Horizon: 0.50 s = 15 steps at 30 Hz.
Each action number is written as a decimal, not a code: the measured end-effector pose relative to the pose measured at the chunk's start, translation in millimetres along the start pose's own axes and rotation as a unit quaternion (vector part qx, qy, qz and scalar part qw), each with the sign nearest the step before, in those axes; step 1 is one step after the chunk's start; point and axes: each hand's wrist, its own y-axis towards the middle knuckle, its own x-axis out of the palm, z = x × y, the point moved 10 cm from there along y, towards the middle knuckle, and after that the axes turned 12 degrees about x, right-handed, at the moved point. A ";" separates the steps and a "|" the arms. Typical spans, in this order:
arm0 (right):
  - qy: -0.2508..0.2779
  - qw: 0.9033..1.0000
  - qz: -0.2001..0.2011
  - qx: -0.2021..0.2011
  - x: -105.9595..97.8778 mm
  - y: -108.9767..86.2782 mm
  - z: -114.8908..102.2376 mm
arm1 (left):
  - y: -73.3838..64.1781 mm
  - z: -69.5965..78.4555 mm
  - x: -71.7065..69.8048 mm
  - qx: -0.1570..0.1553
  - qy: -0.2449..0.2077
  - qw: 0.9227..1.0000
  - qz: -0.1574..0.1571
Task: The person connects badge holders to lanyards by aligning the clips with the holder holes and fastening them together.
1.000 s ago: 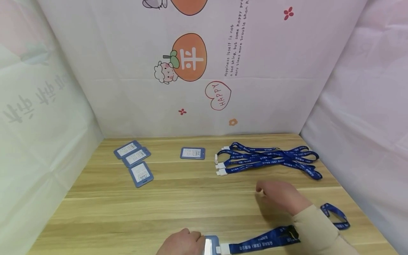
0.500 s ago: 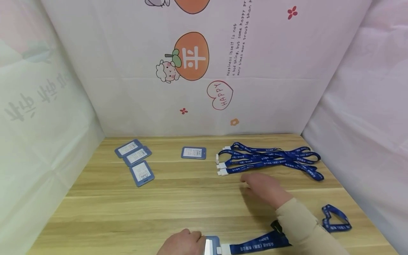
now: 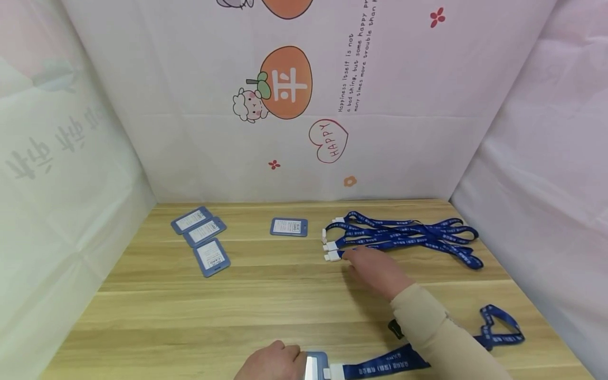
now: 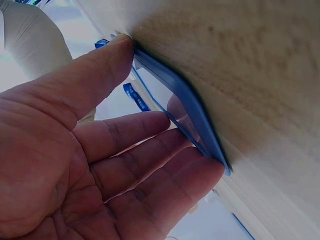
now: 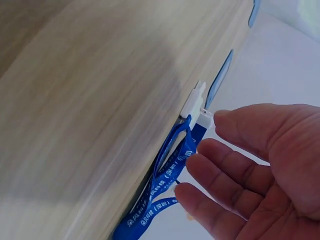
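In the head view my left hand (image 3: 273,363) is at the front edge of the table, holding a blue badge holder (image 3: 321,361). The left wrist view has its thumb and fingertips at opposite edges of that badge holder (image 4: 192,102). A white clip (image 3: 336,371) joins the holder to a blue lanyard (image 3: 385,365), whose middle passes beneath the right sleeve. My right hand (image 3: 380,272) hovers at the nearest of several piled blue lanyards (image 3: 404,232), beside its white clip (image 3: 334,256). In the right wrist view its fingers (image 5: 215,165) are loosely bent and spread, fingertips close to the strap.
Three blue badge holders (image 3: 204,229) lie together at the back left, slightly overlapping. Another badge holder (image 3: 289,227) lies at the back middle. The attached lanyard's looped end (image 3: 508,338) lies at the right. White printed cloth (image 3: 190,148) walls the wooden table (image 3: 237,306) at back and sides.
My right hand has moved left and away from me, from the table's right side up to the piled lanyards. The left hand keeps its place on the badge holder.
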 end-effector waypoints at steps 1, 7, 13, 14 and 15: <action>-0.002 1.000 0.002 -0.003 0.9 2.3 -1.2 | -0.1 -0.1 0.2 -0.001 -0.001 1.000 0.000; -0.011 1.000 0.015 -0.022 7.1 16.2 -8.4 | 0.2 -1.3 1.7 -0.004 -0.013 1.000 -0.002; -0.030 0.999 0.002 -0.012 14.6 26.5 -11.7 | 0.6 -2.7 2.4 -0.016 -0.017 1.000 -0.012; -0.034 0.999 0.004 -0.012 15.1 27.8 -12.4 | 0.6 -2.7 2.1 -0.017 -0.015 1.000 -0.014; -0.035 0.999 0.009 -0.013 15.0 28.7 -13.2 | 0.6 -2.5 1.8 -0.019 -0.011 1.000 -0.015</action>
